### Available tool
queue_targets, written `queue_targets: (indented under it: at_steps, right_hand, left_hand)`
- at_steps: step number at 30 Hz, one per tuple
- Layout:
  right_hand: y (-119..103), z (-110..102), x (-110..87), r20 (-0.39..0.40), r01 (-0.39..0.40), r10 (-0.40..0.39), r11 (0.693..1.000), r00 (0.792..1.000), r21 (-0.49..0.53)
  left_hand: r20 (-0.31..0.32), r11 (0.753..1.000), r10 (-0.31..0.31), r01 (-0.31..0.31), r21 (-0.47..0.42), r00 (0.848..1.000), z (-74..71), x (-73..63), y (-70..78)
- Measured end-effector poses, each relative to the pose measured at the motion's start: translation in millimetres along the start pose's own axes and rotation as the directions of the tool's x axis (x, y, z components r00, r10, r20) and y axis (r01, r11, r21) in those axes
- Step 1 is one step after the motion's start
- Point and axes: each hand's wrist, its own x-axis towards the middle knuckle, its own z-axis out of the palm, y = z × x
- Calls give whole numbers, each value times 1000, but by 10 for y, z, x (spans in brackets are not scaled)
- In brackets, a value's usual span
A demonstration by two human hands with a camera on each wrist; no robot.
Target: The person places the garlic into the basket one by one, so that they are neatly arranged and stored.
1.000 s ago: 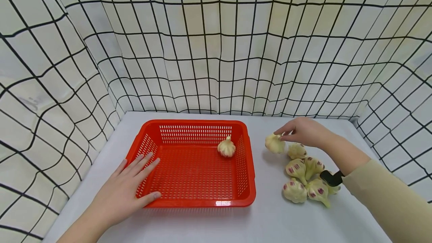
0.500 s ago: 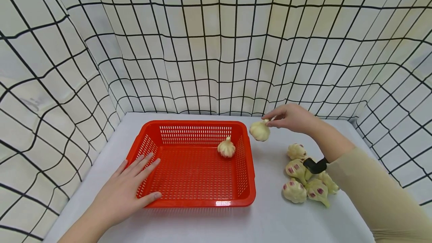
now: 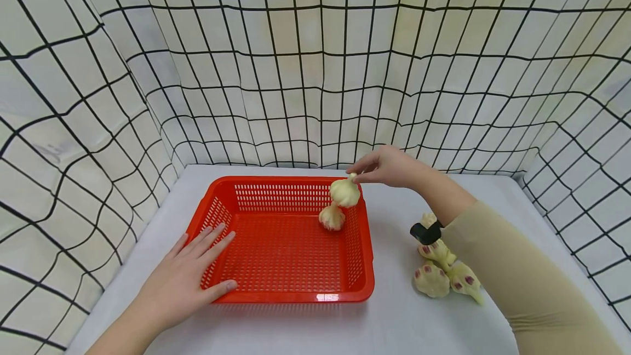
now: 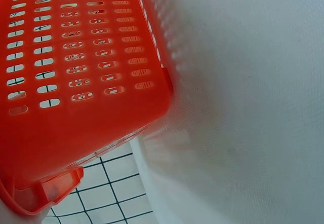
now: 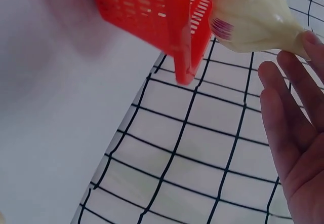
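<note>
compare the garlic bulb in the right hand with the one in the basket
The held bulb hangs pinched by its neck in the right hand; the basket bulb rests in the red basket, touched by neither hand. In the head view, the held bulb is in front, the basket bulb partly hidden behind it. Both are pale and rounded.
</note>
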Motion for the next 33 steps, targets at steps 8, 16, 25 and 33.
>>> queue_targets:
  at_steps: [8,16,25,33]
  right_hand:
    - [-158,139,110,52,44,-41,997,998,-59]
    - [-171,293,74,105,61,-57,997,993,-43]
    - [-129,431,-18,159,70,-54,992,986,-102]
    - [-93,552,-36,198,113,-78,979,977,-172]
  left_hand:
    - [-1,1000,2,-2,-1,1000,5,5,10]
    - [-6,1000,4,-4,0,1000,9,18,12]
    - [-18,1000,11,-11,17,1000,18,11,-14]
    - [-1,1000,3,-3,15,1000,14,1,-15]
